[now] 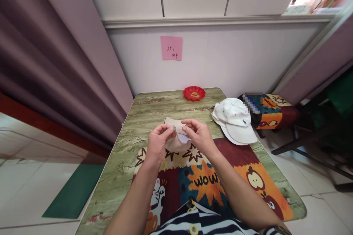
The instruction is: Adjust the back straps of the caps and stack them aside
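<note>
Between my hands is a beige cap (176,145), held over the patterned mat with a pale lavender patch showing inside it. My left hand (158,140) pinches the cap's edge on its left side between thumb and fingertips. On the other side, my right hand (199,135) grips the edge with thumb and forefinger. The fingers hide part of the edge, so I cannot make out its details. To the right, white caps (234,119) lie stacked, the top one with a small dark logo and its brim facing me.
A red scalloped plate (194,93) sits at the back of the wood-patterned table (124,154). Under my arms lies the colourful mat (205,180). A pink note (171,48) is on the wall. A covered stool (271,108) stands right of the table, a purple curtain (66,44) hangs left.
</note>
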`<act>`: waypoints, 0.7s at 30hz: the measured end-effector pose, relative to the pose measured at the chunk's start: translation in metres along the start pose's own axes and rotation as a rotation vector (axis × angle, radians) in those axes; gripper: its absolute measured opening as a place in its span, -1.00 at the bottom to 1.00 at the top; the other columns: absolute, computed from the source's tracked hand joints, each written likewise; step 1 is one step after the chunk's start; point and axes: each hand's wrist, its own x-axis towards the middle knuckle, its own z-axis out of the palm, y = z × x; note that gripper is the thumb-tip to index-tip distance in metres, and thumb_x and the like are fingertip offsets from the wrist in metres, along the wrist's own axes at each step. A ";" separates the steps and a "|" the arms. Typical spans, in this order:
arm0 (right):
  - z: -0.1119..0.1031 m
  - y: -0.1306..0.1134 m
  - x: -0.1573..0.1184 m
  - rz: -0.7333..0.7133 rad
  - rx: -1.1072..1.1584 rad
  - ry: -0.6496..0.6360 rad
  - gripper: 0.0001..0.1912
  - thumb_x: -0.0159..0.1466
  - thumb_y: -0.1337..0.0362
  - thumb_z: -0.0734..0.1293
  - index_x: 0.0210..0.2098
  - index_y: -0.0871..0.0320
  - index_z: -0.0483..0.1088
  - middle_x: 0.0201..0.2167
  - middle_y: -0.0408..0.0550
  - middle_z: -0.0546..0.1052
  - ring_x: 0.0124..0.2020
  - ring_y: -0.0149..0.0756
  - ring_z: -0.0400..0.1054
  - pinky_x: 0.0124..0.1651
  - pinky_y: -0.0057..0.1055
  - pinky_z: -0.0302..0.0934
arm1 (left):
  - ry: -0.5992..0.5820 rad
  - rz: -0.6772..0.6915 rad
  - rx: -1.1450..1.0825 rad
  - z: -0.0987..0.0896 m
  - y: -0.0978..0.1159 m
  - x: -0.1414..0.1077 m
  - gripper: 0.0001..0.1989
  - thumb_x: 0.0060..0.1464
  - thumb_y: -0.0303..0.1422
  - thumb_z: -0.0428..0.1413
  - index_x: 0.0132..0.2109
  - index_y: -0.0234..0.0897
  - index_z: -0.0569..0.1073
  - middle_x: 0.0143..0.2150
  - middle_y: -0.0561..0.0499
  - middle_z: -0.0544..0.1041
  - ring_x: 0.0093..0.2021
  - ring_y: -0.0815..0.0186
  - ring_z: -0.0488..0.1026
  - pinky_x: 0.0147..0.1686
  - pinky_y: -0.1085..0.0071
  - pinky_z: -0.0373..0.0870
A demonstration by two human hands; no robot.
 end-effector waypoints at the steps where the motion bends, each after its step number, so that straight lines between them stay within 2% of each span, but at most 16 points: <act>1: 0.000 0.003 0.000 -0.003 -0.016 0.009 -0.73 0.23 0.16 0.35 -0.14 0.15 0.54 -0.42 -0.08 0.57 -0.40 -0.31 0.41 -0.32 -0.43 0.28 | -0.010 -0.028 -0.037 0.001 0.000 0.000 -0.71 -0.30 -0.34 0.42 -0.43 -0.34 0.50 -0.47 0.07 0.53 -0.44 0.39 0.49 -0.25 0.42 0.45; 3: -0.001 0.008 0.001 -0.014 -0.052 0.029 -0.75 0.24 0.15 0.33 -0.19 0.15 0.55 -0.38 -0.06 0.60 -0.38 -0.29 0.43 -0.30 -0.42 0.28 | -0.026 -0.083 -0.100 0.001 -0.001 0.002 -0.69 -0.33 -0.36 0.43 -0.42 -0.34 0.50 -0.44 0.04 0.55 -0.39 0.35 0.54 -0.17 0.36 0.49; 8: -0.002 0.010 0.002 -0.010 -0.126 0.086 -0.79 0.23 0.14 0.34 -0.31 0.13 0.55 -0.38 -0.08 0.60 -0.36 -0.29 0.42 -0.28 -0.43 0.26 | -0.036 -0.154 -0.195 0.001 -0.005 0.004 -0.71 -0.31 -0.41 0.43 -0.42 -0.35 0.49 -0.42 0.03 0.57 -0.35 0.34 0.56 -0.12 0.34 0.51; 14: 0.004 0.000 -0.001 -0.038 -0.205 0.106 -0.83 0.22 0.17 0.35 -0.38 0.11 0.53 -0.41 -0.14 0.60 -0.40 -0.33 0.39 -0.30 -0.44 0.19 | -0.060 -0.129 -0.173 0.003 -0.006 0.002 -0.72 -0.30 -0.41 0.42 -0.41 -0.35 0.50 -0.43 0.03 0.58 -0.36 0.34 0.56 -0.12 0.34 0.51; 21: 0.004 -0.002 -0.002 -0.014 -0.226 0.198 -0.82 0.22 0.16 0.34 -0.41 0.11 0.51 -0.43 -0.14 0.59 -0.45 -0.33 0.36 -0.32 -0.43 0.16 | -0.059 -0.132 -0.160 0.006 -0.005 0.002 -0.72 -0.32 -0.41 0.42 -0.42 -0.35 0.50 -0.43 0.01 0.60 -0.38 0.33 0.56 -0.14 0.33 0.52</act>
